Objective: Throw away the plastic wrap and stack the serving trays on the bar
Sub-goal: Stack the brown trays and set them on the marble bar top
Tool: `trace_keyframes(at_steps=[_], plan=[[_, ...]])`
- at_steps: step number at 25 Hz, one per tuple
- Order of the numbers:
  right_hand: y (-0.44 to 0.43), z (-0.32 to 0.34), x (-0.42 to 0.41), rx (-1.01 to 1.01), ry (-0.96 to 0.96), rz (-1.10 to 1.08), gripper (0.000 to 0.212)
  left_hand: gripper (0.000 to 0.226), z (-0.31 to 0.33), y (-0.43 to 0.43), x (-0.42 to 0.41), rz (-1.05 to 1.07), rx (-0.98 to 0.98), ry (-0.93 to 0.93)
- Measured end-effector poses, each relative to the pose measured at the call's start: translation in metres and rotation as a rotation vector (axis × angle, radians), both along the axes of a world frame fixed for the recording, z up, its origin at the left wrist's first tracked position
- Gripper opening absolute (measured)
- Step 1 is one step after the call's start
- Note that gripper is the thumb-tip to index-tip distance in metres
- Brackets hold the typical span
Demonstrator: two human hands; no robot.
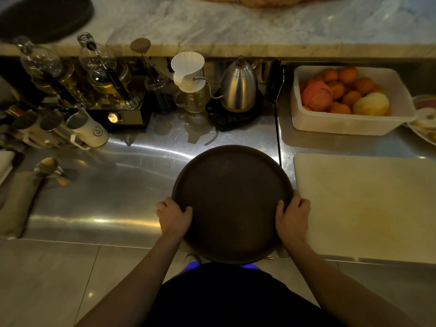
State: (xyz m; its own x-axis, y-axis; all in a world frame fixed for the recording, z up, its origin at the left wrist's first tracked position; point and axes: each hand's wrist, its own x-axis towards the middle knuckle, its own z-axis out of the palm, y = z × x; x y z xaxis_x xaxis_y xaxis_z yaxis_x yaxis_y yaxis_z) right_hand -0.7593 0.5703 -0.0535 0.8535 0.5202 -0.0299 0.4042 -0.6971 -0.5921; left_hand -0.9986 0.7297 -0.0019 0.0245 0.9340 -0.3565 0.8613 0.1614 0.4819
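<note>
A round dark brown serving tray [232,204] was held by its rim at both sides, above the near edge of a steel counter [113,185], its near part overhanging the counter's front edge. The left hand [174,215] was closed over the tray's left rim, thumb laid on the upper face and the other fingers curled round the edge; the right hand [293,217] was clamped on the right rim in the same way, thumb on top and fingers wrapped over the outside. Whether the tray rested on the counter or was lifted clear of it could not be told. A second dark tray [44,17] was seen lying on the marble bar [236,22] at the far left, well apart from the held one. A pale cutting board [368,204] lay on the counter just beside the held tray, on its right. Behind the board a white tub [349,123] of oranges was set. A gooseneck kettle [238,88] and a white dripper [187,67] on a glass jug were placed against the back of the counter, beyond the tray.
</note>
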Motion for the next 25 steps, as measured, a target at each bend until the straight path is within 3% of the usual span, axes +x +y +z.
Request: trace_keyframes(at_steps=[6,10,14,25], plan=[[0.003,0.000,0.005,-0.164,0.104,0.083,0.052,0.053,-0.007,0.006,-0.009,0.023,-0.095,-0.065],[0.008,0.000,0.011,-0.152,0.218,0.070,0.044,0.047,-0.012,0.009,-0.013,-0.006,-0.133,-0.087],[0.009,0.005,0.021,-0.068,0.317,0.046,0.038,0.049,-0.014,0.018,-0.015,-0.036,-0.128,-0.084],[0.001,0.036,0.027,0.184,0.319,-0.032,0.024,0.048,0.011,0.012,-0.020,0.007,0.028,-0.134]])
